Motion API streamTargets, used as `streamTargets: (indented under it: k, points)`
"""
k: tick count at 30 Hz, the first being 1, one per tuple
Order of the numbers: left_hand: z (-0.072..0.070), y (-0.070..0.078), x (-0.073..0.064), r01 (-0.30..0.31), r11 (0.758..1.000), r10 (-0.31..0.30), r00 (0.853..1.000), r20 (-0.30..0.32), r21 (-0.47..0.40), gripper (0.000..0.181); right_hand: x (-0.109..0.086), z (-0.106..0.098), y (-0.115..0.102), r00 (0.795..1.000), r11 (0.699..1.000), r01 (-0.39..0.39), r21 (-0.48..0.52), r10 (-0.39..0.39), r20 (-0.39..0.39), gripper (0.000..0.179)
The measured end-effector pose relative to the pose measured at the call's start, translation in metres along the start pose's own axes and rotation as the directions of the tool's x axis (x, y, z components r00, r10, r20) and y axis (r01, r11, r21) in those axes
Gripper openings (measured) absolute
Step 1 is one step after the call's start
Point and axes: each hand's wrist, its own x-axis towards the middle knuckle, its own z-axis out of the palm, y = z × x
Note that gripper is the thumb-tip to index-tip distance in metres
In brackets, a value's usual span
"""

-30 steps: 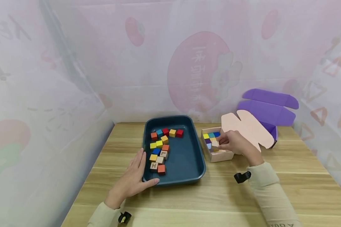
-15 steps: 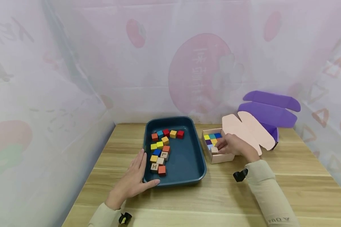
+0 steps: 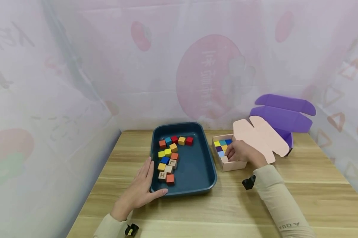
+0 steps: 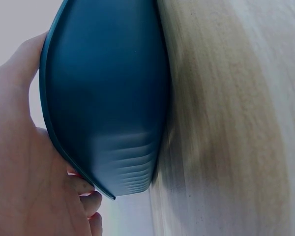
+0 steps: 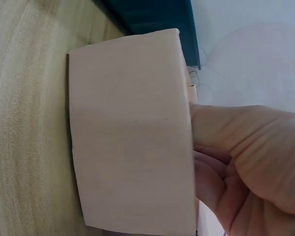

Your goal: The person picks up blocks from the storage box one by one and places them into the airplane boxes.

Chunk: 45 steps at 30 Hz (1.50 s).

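Note:
In the head view my left hand (image 3: 138, 186) rests on the near left corner of a dark blue tray (image 3: 194, 178). Its fingers lie straight along the left rim, and the thumb reaches over the front rim. My right hand (image 3: 241, 152) reaches into an open pale pink cardboard box (image 3: 234, 166), fingers curled at a plain wooden block (image 3: 224, 159) low in the box's near left corner. Coloured blocks (image 3: 222, 148) fill rows behind it. In the right wrist view the box wall (image 5: 130, 132) hides the fingertips and the block.
Several coloured and lettered blocks (image 3: 167, 169) lie in the left part of the tray. The pink box's raised lid (image 3: 260, 138) leans to the right, before an open purple box (image 3: 283, 115). A printed curtain (image 3: 155, 82) stands behind the wooden table (image 3: 197, 218).
My right hand has brought the wooden block nearer and lower, down into the box's near left corner. The left hand stays on the tray.

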Motion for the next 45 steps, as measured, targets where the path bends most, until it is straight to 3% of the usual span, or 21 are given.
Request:
streamTargets:
  k: [14, 20, 27, 34, 38, 45]
  points:
    - [0.0, 0.001, 0.001, 0.011, 1.0, -0.011, 1.0, 0.006, 0.023, 0.122, 0.0, 0.002, -0.001, 0.999, 0.995, 0.005, -0.103, -0.01, -0.048, 0.008]
    - [0.0, 0.001, 0.0, 0.01, 1.0, -0.01, 1.0, 0.011, 0.017, 0.122, -0.003, -0.006, -0.012, 0.996, 0.997, -0.024, -0.076, 0.017, -0.09, 0.014]
    - [-0.001, 0.001, 0.0, 0.007, 1.0, -0.007, 1.0, 0.001, 0.006, 0.123, -0.008, -0.015, -0.049, 0.982, 0.995, 0.099, -0.028, -0.102, -0.158, 0.011]
    - [-0.001, 0.001, 0.0, 0.005, 1.0, -0.005, 1.0, 0.001, 0.021, 0.123, -0.015, -0.013, -0.096, 0.961, 0.971, 0.217, -0.101, -0.231, -0.155, 0.016]
    - [-0.001, 0.001, 0.0, 0.006, 1.0, -0.006, 1.0, 0.001, 0.019, 0.123, -0.016, -0.004, -0.117, 0.961, 0.964, 0.233, -0.129, -0.248, -0.124, 0.025]
    - [0.0, 0.001, -0.001, 0.006, 1.0, -0.005, 1.0, -0.016, 0.027, 0.123, -0.015, 0.022, -0.15, 0.961, 0.961, 0.27, -0.052, -0.272, -0.038, 0.032]
